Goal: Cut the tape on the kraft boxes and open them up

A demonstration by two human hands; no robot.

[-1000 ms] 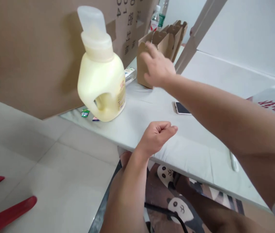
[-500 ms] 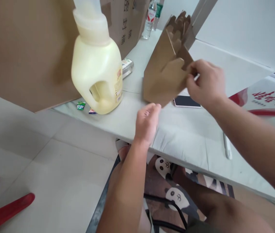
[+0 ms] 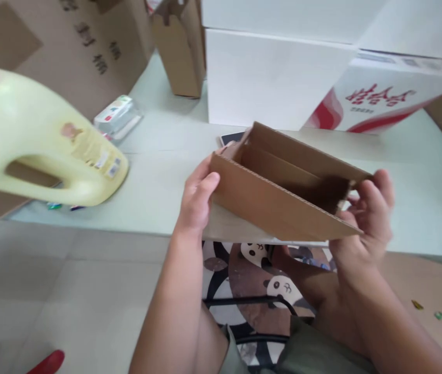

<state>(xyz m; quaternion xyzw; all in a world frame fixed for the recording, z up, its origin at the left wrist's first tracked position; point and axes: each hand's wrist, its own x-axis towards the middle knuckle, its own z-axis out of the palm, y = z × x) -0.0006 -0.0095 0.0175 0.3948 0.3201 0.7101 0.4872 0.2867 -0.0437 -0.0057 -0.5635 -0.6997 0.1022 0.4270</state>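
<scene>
Between my two hands, an open brown cardboard box point(image 3: 271, 200) is held tilted above the table, its hollow inside facing up. My left hand point(image 3: 197, 197) grips its left end, with the thumb on the near wall. The right end is in my right hand point(image 3: 366, 223), whose fingers curl round the corner by the open edge. A dark phone point(image 3: 231, 138) lies partly hidden behind the box. Further back stands another narrow brown cardboard box point(image 3: 177, 57), upright against the white cartons.
A large pale yellow jug point(image 3: 68, 156) stands at left, before a big carton point(image 3: 57, 62). A clear plastic package point(image 3: 117, 118) lies behind it. White cartons point(image 3: 267, 78), one with red lettering point(image 3: 376, 98), line the back. The table's front edge point(image 3: 158, 234) is near my forearms.
Both hands now hold an open cardboard box at its two ends; before, they were at the base and side of upright cardboard. The view has swung right, so the jug sits further left.
</scene>
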